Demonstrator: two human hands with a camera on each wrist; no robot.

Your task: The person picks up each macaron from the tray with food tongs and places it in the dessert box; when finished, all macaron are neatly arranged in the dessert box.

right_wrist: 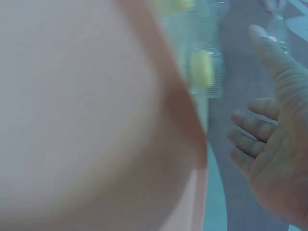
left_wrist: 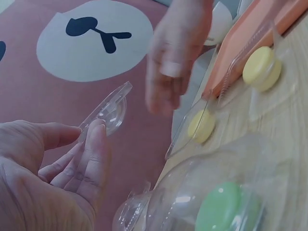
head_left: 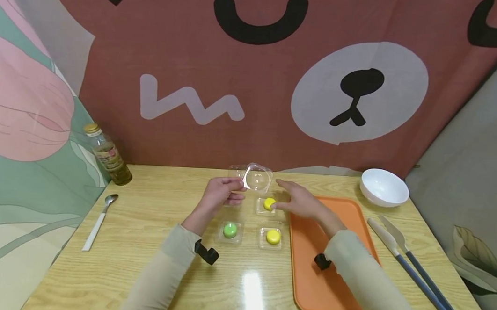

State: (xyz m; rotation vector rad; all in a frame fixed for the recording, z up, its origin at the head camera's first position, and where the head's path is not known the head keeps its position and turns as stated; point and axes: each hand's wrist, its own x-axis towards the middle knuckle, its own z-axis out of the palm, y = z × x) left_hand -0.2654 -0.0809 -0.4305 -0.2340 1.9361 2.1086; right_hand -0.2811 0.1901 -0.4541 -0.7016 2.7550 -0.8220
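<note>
Between thumb and fingers my left hand (head_left: 218, 194) pinches a clear plastic domed lid (head_left: 258, 178), held up near the back of the table. My right hand (head_left: 304, 203) is spread with nothing in it, to the right of the lid. Its thumb overlaps a yellow macaron-like round (head_left: 269, 203) in a clear tray in the head view. Closer to me, another yellow round (head_left: 273, 236) sits in its own clear tray. Left of that is a green round (head_left: 229, 230) under clear plastic, large in the left wrist view.
An orange tray (head_left: 330, 290) lies under my right forearm. To its right are two long-handled utensils (head_left: 419, 267) and a white bowl (head_left: 384, 188). On the left stand an oil bottle (head_left: 111, 159) and a white-handled spoon (head_left: 97, 226). More clear plastic (head_left: 236, 171) is behind my left hand.
</note>
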